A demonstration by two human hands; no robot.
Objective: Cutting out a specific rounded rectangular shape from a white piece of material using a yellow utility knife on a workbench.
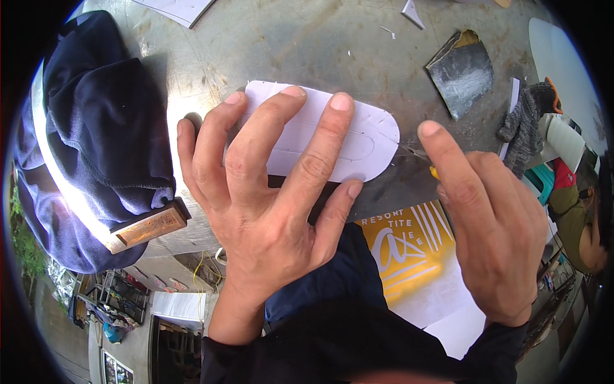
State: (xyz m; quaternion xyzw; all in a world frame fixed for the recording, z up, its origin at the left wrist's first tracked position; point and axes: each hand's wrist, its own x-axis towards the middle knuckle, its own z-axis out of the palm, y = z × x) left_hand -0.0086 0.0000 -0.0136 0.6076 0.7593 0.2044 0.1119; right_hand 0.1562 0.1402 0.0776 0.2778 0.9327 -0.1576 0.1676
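A white, flat board piece (377, 131) with rounded ends lies at the middle of the metal table, thin lines scored into it and small nicks along its edge. My left hand (259, 198) spans it with spread, bent fingers at the far edge and the thumb at the near edge, holding it against the table. In my right hand (495, 227) is a craft knife (417, 152); its thin blade and a bit of yellow show, and the rest is hidden behind the fingers. The blade tip is close to the piece's right end.
Dark blue cloth (102, 128) covers the table's left side, with a wooden block (150, 227) by its near edge. A worn grey sanding sheet (462, 70) lies at the far right, near a grey knit glove (531, 115). White scraps (413, 14) lie farther back.
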